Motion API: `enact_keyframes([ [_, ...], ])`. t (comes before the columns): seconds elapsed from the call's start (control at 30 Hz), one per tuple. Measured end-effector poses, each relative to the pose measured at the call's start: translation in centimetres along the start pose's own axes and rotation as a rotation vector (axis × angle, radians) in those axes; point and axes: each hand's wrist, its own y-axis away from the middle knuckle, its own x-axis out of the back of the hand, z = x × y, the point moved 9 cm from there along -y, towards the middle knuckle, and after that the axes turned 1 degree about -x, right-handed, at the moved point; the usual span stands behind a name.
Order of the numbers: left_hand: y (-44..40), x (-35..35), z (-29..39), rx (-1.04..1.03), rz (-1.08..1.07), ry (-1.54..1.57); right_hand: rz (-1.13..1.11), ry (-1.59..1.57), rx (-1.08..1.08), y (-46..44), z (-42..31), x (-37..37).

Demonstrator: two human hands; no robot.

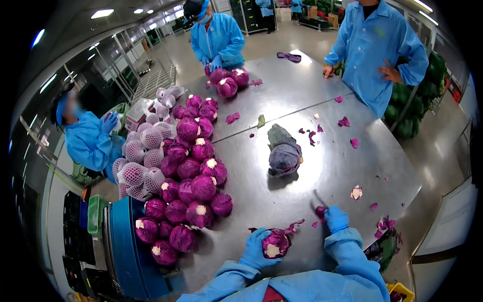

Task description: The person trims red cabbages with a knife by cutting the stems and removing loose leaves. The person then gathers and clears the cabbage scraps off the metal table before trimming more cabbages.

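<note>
My left hand [255, 250], in a blue glove, is wrapped round the side of a trimmed red cabbage [276, 243]. The cabbage's pale cut stem faces me, and a loose strip of leaf sticks out on its right. To the right, my gloved right hand [336, 219] grips a knife [318, 197], its blade pointing away from me and apart from the cabbage. A small purple piece [320, 212] shows beside that hand; whether the hand touches it I cannot tell. Farther up the table sits a duller cabbage [285, 159] with an outer leaf spread behind it.
Many trimmed red cabbages [189, 169] are piled on the left of the metal table [246, 181], beside cabbages in white foam nets [134, 173]. Leaf scraps [343, 122] lie on the right. Co-workers stand at the far end [217, 38], the left [90, 138] and the far right [375, 50].
</note>
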Motion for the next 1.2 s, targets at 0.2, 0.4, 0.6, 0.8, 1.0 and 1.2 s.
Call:
enact_keyframes([
  [0.2,1.7,-1.4,-3.6,0.050,0.004,0.288,0.339,-0.592,0.027,4.0,1.1,5.6],
  [0.4,1.2,-2.1,-4.0,0.217,0.041,0.203,-0.300,-0.952,0.101,9.6,-8.4,-1.5],
  [0.6,0.8,-1.7,-3.5,0.174,0.005,0.084,-0.353,-0.970,0.137,9.7,-11.9,-1.3],
  [0.8,0.3,-0.3,-1.7,-0.001,0.030,0.175,-0.801,-1.323,0.033,8.1,-13.7,-7.6],
  [1.0,-1.2,-1.1,-2.9,0.452,-0.139,-0.259,-0.760,-1.090,0.303,8.2,-14.8,-5.3],
  [1.2,-2.0,-2.6,-3.4,0.387,-0.177,-0.134,-0.349,-0.842,0.566,8.8,-15.2,-2.8],
])
